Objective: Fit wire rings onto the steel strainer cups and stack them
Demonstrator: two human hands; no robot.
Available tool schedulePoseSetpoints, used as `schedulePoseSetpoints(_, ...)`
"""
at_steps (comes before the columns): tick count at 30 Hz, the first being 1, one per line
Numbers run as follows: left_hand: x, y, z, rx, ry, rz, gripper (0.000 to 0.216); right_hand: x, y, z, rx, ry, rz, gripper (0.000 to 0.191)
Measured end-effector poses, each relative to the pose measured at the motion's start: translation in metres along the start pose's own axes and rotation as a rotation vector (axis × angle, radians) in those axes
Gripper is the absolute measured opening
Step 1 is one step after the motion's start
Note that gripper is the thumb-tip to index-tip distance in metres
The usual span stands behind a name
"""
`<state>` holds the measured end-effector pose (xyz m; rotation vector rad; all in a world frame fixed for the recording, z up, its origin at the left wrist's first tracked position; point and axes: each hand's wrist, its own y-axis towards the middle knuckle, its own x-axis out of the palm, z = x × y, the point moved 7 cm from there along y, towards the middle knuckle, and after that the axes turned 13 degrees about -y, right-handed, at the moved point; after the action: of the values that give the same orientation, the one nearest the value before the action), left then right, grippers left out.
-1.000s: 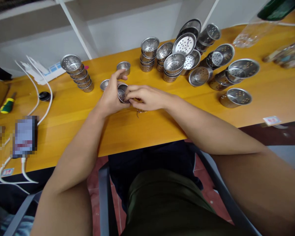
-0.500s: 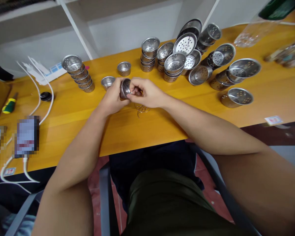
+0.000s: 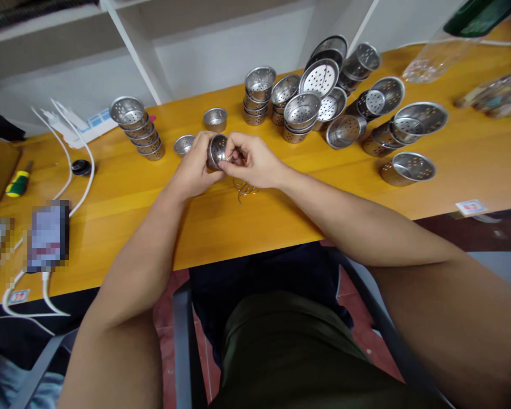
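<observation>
A small perforated metal cup (image 3: pixel 217 152) is tilted on its side above the table, its opening turned toward my right hand. My left hand (image 3: pixel 195 170) is wrapped round it. The fingers of my right hand (image 3: pixel 255 162) are pinched at the cup's rim on a thin piece of wire, of which only a short part shows. Under my right hand, several curved thin wires (image 3: pixel 247 189) lie on the wood. One small metal cup (image 3: pixel 183 145) sits just beyond my left hand, partly hidden by it, and another cup (image 3: pixel 215 119) stands behind.
A stack of perforated cups (image 3: pixel 142 133) stands to the left. Many stacked cups (image 3: pixel 303 111) and a single larger one (image 3: pixel 407 168) spread to the right. On the left lie a phone (image 3: pixel 47 236) with white cables and a screwdriver (image 3: pixel 19 182). A clear plastic bottle (image 3: pixel 434 59) stands far right.
The view has shifted very slightly. Both hands keep almost the same hold at the cup, with the right fingers still pinched at its rim.
</observation>
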<state>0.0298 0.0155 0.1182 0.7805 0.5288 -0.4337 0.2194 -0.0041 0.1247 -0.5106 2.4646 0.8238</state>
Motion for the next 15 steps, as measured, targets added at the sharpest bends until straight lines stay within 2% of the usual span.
schedulePoseSetpoints(6,0.0,0.001,0.007,-0.13,-0.003,0.027,0.084,0.001,-0.003,0.002,0.014,-0.068,-0.037,0.057)
schedulePoseSetpoints(10,0.002,0.001,0.003,-0.127,-0.01,0.03,0.098,-0.003,0.002,0.006,0.0,0.056,-0.011,0.066)
schedulePoseSetpoints(13,-0.007,-0.001,-0.008,-0.119,0.029,0.059,0.11,-0.016,0.004,0.005,-0.074,0.204,-0.101,0.074)
schedulePoseSetpoints(15,-0.021,-0.003,-0.019,-0.144,0.068,0.139,0.116,-0.027,0.003,0.002,-0.132,0.246,-0.201,0.071)
